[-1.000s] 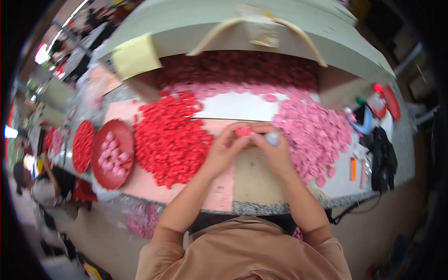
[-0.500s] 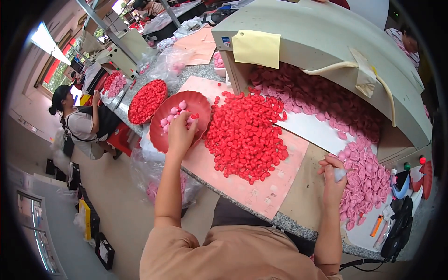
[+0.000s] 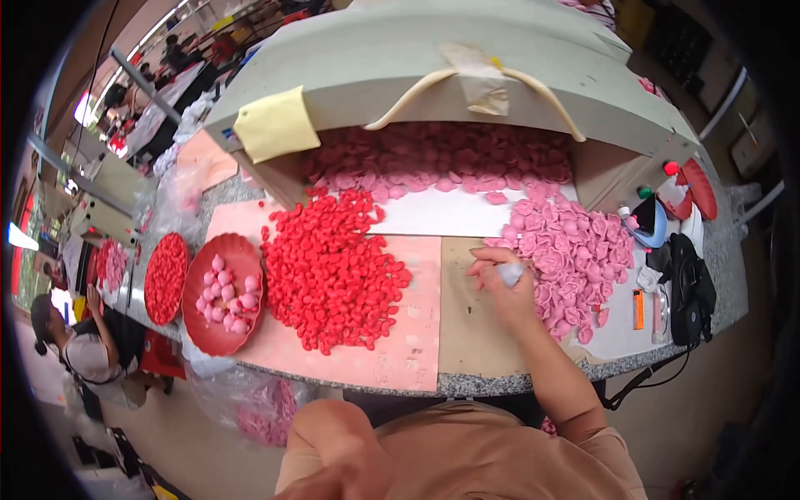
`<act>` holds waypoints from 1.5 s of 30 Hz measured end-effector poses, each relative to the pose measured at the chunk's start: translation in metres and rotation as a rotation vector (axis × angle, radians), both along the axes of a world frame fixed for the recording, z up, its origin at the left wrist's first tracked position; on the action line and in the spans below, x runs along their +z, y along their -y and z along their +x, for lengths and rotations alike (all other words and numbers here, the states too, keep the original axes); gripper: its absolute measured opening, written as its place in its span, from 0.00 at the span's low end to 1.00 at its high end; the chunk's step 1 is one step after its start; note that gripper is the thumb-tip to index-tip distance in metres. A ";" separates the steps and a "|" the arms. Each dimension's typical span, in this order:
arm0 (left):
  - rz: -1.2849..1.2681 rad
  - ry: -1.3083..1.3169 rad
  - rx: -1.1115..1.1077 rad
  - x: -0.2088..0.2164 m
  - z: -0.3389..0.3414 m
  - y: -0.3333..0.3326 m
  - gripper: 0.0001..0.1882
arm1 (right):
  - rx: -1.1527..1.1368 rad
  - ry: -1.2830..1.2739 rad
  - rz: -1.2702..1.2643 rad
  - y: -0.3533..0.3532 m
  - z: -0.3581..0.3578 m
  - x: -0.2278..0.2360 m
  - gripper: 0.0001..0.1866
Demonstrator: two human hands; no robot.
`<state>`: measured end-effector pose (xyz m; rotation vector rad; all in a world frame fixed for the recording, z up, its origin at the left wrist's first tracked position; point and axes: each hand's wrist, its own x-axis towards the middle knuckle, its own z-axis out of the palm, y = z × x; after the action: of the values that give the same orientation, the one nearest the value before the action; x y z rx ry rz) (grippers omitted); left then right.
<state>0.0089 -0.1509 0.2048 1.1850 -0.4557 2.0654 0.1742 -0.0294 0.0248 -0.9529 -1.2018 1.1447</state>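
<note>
My right hand, closed, holds a small pale translucent bottle above the brown board. Just right of it is a heap of pink petal-shaped pieces. Of my left arm, bent back against my body at the lower edge, the elbow and forearm show; its hand is out of view. A pile of small red pieces covers much of the pink sheet. To its left, several pink balls lie in a scalloped red bowl.
A grey box-like cover with a deep opening stands behind, more pink petals inside. Another bowl of red pieces sits far left. At right lie an orange lighter and a black bag. A person sits at left.
My left hand has left the red bowl and drawn back toward my body, out of view. My view has swung right. My right hand still holds the bottle beside the pink heap.
</note>
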 end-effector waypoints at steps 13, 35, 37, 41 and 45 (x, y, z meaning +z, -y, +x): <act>0.158 -0.290 -0.100 -0.031 0.038 -0.026 0.07 | -0.132 -0.177 0.120 0.001 0.021 0.019 0.19; -0.813 -1.005 0.006 -0.173 0.045 -0.171 0.11 | -0.260 -0.014 -0.031 -0.009 0.010 0.014 0.07; -0.839 -0.955 0.024 -0.185 0.032 -0.153 0.11 | -0.109 -0.008 -0.112 -0.006 0.006 0.007 0.06; -0.983 -0.748 -0.292 -0.198 0.009 -0.140 0.15 | -0.014 0.074 -0.105 0.002 -0.013 -0.003 0.07; -1.040 -0.671 -0.393 -0.212 0.000 -0.139 0.21 | 0.039 0.096 -0.133 0.006 -0.027 -0.006 0.07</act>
<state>0.0084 -0.0124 -0.0071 0.9162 0.6057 1.1423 0.1473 -0.0353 0.0186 -1.0998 -1.2368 1.2341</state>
